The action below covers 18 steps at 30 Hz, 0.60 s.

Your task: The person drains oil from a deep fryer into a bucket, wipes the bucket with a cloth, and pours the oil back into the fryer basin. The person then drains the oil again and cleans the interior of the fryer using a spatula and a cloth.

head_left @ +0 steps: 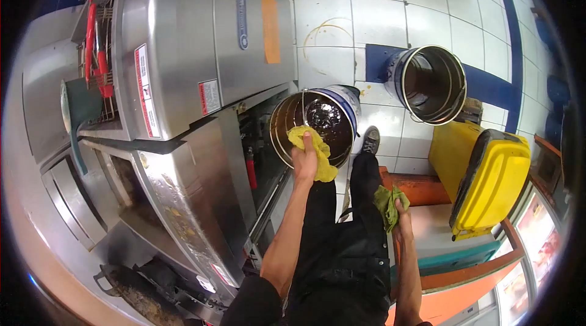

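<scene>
A yellow cloth [326, 170] is bunched in my left hand [305, 160], whose fingers are closed on it at the near rim of a metal bucket [282, 126]. Dark, shiny liquid [325, 114] lies inside that bucket, which stands beside the open front of a steel fryer cabinet. Lower and to the right, my right hand [403, 219] grips a crumpled yellow-green cloth [389, 205] beside my leg, apart from the bucket. The cloths partly hide the fingers of both hands.
A second bucket [427, 82] with dark residue stands on the white tiled floor [378, 21]. At the right is a yellow bin [494, 176]. The steel fryer [177, 33] fills the left, with red-handled baskets [97, 57] and a skimmer-like tool [79, 106] on it.
</scene>
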Each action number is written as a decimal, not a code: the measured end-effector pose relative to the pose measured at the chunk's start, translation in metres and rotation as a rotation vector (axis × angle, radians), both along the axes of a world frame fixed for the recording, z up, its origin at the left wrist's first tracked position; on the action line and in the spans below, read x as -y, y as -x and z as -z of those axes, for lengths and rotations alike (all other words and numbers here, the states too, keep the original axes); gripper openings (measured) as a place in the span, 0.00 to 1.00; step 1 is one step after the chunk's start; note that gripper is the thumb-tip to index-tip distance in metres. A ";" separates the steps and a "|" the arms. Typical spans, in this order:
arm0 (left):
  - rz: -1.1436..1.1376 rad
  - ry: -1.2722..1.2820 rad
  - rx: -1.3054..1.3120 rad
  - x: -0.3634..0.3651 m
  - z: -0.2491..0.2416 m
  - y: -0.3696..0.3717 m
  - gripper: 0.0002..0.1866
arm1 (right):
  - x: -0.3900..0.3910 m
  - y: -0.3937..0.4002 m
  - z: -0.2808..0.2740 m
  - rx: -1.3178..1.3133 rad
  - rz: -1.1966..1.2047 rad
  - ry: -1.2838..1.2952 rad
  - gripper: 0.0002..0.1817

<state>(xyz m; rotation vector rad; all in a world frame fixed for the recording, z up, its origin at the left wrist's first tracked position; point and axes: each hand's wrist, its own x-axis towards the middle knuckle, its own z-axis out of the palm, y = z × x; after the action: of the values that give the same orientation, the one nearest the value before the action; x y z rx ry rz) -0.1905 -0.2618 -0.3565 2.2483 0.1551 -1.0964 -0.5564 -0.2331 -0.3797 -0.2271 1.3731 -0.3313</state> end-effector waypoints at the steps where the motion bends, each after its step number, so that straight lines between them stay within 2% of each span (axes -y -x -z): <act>1: -0.038 0.002 0.003 0.007 -0.011 0.006 0.33 | 0.000 0.000 0.003 -0.007 0.024 -0.008 0.26; 3: -0.110 0.079 -0.031 0.006 -0.008 0.017 0.30 | 0.001 0.008 0.004 -0.004 0.058 0.029 0.29; 6: -0.116 0.064 -0.041 0.016 -0.022 0.037 0.29 | 0.008 0.017 0.005 -0.043 0.080 0.056 0.30; 8: -0.110 0.153 -0.093 0.014 -0.030 0.049 0.28 | 0.008 0.026 0.016 -0.078 0.142 0.063 0.30; 11: -0.051 0.156 -0.155 0.021 -0.074 0.059 0.26 | 0.013 0.044 0.047 -0.100 0.129 0.088 0.27; 14: 0.012 0.154 -0.122 0.013 -0.113 0.075 0.24 | 0.005 0.057 0.101 -0.037 0.203 0.168 0.26; 16: -0.009 0.192 -0.117 0.022 -0.165 0.088 0.22 | 0.018 0.034 0.095 -0.045 0.248 0.259 0.25; 18: 0.040 0.188 -0.179 0.025 -0.225 0.092 0.19 | 0.015 0.028 0.109 -0.058 0.237 0.243 0.24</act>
<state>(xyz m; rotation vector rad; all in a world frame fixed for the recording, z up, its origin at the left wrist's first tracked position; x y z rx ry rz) -0.2823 -0.2873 -0.1311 1.9945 0.0775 -1.2792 -0.5841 -0.2481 -0.4887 -0.2769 1.4195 -0.6959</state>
